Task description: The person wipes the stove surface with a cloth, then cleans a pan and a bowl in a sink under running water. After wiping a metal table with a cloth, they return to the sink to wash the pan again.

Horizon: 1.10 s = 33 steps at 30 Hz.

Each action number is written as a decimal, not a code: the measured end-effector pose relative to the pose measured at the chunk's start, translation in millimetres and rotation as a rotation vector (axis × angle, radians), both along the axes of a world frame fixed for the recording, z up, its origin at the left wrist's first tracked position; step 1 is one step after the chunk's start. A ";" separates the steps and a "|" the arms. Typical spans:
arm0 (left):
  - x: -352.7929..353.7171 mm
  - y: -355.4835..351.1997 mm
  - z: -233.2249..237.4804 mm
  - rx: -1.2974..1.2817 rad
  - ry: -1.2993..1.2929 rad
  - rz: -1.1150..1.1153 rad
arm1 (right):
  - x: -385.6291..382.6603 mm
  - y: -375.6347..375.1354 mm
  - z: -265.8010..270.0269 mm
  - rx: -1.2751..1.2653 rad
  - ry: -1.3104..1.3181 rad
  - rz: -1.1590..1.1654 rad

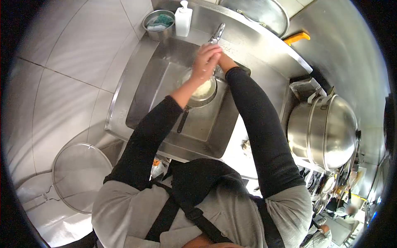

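My left hand (205, 63) is under the tap (217, 33) at the back of the sink, laid across my right hand (226, 62). Its fingers look stretched out, and I see no object in it. The fingers of my right hand are mostly hidden behind the left. Water drops show on and around both hands. Below them in the sink (165, 82) sits a round metal pan (199, 102) with a black handle (182, 121) and whitish, cloudy contents.
A white pump bottle (183, 20) and a metal pot (159, 25) holding a green scrubber stand at the back left. An orange-handled tool (297, 39) lies at the back right. A large lidded steel pot (322, 130) stands right; a round mesh strainer (82, 177) is left.
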<state>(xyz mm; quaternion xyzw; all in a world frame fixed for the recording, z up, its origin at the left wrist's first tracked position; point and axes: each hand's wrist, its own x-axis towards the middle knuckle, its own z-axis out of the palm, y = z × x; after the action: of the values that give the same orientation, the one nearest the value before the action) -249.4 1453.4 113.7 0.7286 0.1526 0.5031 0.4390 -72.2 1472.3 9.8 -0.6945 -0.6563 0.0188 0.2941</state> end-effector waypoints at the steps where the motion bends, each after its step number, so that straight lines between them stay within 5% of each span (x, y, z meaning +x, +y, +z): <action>1: 14.5 -1.7 -2.0 0.072 -0.041 0.004 | 9.3 -3.7 -20.3 0.074 -0.039 0.053; 4: 39.1 17.5 -27.8 0.019 0.049 -0.022 | 2.6 -17.1 -9.9 0.065 -0.388 0.044; 6: 52.8 26.3 -50.7 -0.124 0.190 -0.058 | 34.3 -12.0 -58.3 -0.075 0.432 0.191; 8: 57.4 28.1 -53.4 -0.746 0.269 -0.096 | 41.8 -15.3 -79.8 -0.135 0.859 0.236; 12: 39.4 -2.7 -47.4 -0.994 -0.057 -0.174 | 31.8 -1.4 -60.5 0.033 0.619 0.122; 13: 16.9 -22.9 -10.4 -1.127 -0.057 -0.085 | 14.6 -11.5 -13.3 0.081 0.022 0.237; 15: 7.4 -14.1 -57.1 -0.906 0.025 0.091 | -24.6 -22.3 59.9 0.125 -0.590 0.313; 17: -22.7 -15.3 -48.3 -0.942 0.034 0.063 | -55.9 -16.5 99.2 -0.390 -0.328 -0.176; 20: -41.9 -16.9 -45.0 -0.960 -0.035 0.034 | -53.0 -3.4 86.2 -0.057 -0.396 -0.108; 22: -42.2 -16.8 -38.5 -0.872 0.021 0.003 | -54.1 -4.9 86.9 -0.061 -0.395 -0.093; 25: -28.5 -29.8 -23.7 -0.674 0.048 -0.060 | -55.9 -1.6 80.2 -0.137 -0.167 -0.400; 27: -8.1 -44.1 -3.6 -0.555 0.013 -0.091 | -29.3 4.9 47.0 -0.238 -0.502 -0.167; 28: 4.9 -51.5 10.7 -0.794 -0.116 -0.171 | -28.1 -8.1 45.8 -0.196 -0.240 -0.113; 30: 29.5 -54.3 15.7 -1.031 -0.250 -0.255 | -54.7 -46.5 58.7 0.007 1.269 -0.100; 33: 70.6 -36.5 -11.4 -1.024 -0.052 -0.247 | -61.7 -81.7 84.5 0.045 1.887 -0.085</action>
<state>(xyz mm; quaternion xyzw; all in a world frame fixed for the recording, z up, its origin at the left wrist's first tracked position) -178.8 1416.9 102.3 0.4207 0.2809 0.3265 0.7984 -133.9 1390.6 94.4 -0.4102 -0.1217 0.5496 0.7175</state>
